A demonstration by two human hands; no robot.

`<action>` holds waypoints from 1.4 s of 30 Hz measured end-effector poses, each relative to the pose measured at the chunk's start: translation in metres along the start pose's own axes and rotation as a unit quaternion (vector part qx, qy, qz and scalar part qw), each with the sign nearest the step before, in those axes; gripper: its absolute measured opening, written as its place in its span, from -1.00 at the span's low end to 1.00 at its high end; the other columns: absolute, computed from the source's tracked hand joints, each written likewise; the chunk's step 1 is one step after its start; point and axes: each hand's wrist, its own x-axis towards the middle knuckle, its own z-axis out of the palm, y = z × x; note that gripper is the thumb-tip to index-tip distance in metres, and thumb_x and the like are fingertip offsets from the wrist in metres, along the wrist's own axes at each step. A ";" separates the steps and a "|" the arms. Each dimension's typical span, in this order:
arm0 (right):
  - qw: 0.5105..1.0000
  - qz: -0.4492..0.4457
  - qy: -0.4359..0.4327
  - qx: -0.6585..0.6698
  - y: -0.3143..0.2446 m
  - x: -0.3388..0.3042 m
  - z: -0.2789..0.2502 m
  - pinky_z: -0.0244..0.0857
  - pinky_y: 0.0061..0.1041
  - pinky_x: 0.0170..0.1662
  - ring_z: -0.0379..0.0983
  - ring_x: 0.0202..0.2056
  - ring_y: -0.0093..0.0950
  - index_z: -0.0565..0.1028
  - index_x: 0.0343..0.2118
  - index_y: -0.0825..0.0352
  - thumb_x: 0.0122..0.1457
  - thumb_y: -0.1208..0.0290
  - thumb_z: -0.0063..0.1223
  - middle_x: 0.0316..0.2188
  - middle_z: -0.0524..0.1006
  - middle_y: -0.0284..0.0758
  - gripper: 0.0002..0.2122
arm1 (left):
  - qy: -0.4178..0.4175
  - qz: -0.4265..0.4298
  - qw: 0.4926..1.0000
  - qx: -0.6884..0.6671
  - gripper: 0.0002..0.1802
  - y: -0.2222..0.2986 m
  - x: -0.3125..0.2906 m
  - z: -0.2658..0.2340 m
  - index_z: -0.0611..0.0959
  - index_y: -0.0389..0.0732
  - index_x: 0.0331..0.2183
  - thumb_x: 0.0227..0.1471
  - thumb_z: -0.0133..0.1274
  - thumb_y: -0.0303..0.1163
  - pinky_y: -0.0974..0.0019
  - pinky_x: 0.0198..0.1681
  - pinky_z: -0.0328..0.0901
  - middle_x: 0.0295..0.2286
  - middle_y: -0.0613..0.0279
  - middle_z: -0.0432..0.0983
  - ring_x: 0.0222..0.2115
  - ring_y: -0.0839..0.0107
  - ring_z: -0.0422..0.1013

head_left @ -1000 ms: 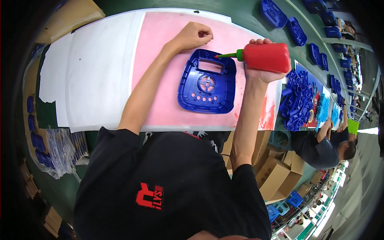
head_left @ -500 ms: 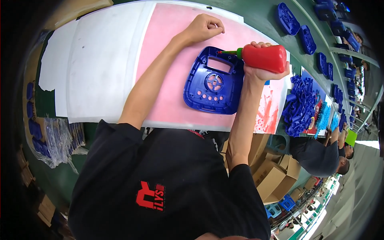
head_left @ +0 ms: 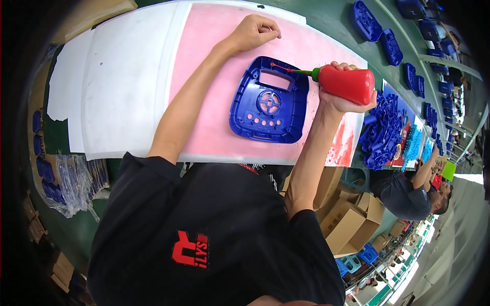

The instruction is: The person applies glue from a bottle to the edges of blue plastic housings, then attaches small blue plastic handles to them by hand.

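Note:
My right hand (head_left: 348, 102) wraps around a red squeeze bottle (head_left: 352, 84), tilted nearly flat with its green nozzle (head_left: 306, 73) pointing left. A thin red strand (head_left: 282, 67) runs from the nozzle tip to the upper edge of a blue plastic housing (head_left: 265, 130). This housing lies open side up, with a rectangular window, a round grille and a row of small holes. Beyond its upper left corner my left hand (head_left: 255, 31) rests on the pink sheet (head_left: 204, 137), fingers curled closed, nothing visible in them.
White sheets (head_left: 127, 76) cover the table's left part. Red smears (head_left: 342, 145) mark the right end, beside a heap of blue parts (head_left: 382, 132). Blue housings (head_left: 366, 21) line the green surface behind. A cardboard box (head_left: 352, 224) stands below; a co-worker (head_left: 403, 194) sits at right.
My right hand has moved right and slightly down with the bottle, drawing the nozzle tip back from the housing's upper edge. The red strand now shows. My left hand stays closed, nearly in place.

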 end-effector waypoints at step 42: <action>0.940 0.068 0.265 0.206 -0.002 0.008 -0.058 0.30 0.01 -0.07 0.41 -0.15 -0.13 0.42 -0.14 0.28 0.06 0.03 -0.28 -0.22 0.47 -0.15 -0.54 | -0.089 0.020 0.990 0.104 -0.82 0.020 -0.005 0.002 0.64 -0.36 -0.56 -0.07 0.14 -0.43 0.48 -0.57 0.13 -0.71 0.38 0.39 -0.65 0.66 0.21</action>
